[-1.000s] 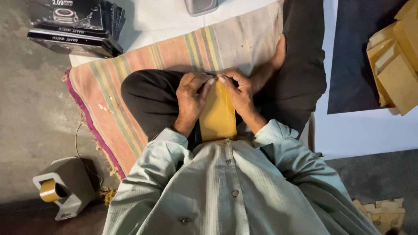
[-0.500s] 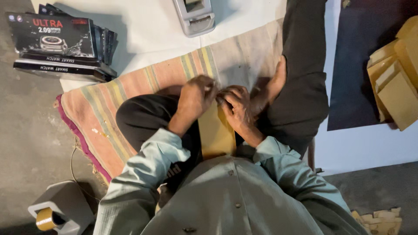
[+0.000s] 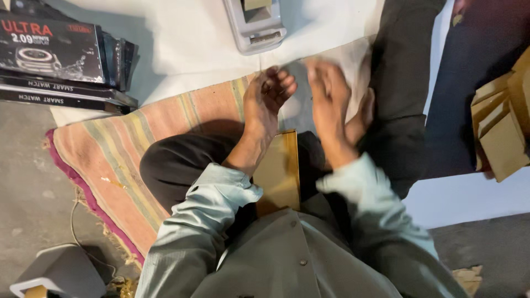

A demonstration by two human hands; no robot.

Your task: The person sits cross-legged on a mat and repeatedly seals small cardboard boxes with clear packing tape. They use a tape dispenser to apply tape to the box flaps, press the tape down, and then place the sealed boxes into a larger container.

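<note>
Pale grey-green button shirt, fine stripes, long sleeves cuffed at wrists. Dark trousers. Left hand (image 3: 269,95), right hand (image 3: 329,99) bare.

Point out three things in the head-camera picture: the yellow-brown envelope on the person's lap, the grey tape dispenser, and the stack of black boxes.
yellow-brown envelope (image 3: 279,174), head view, on its flat face.
grey tape dispenser (image 3: 255,27), head view, on its body.
stack of black boxes (image 3: 52,52), head view, on the top box's lid.
</note>
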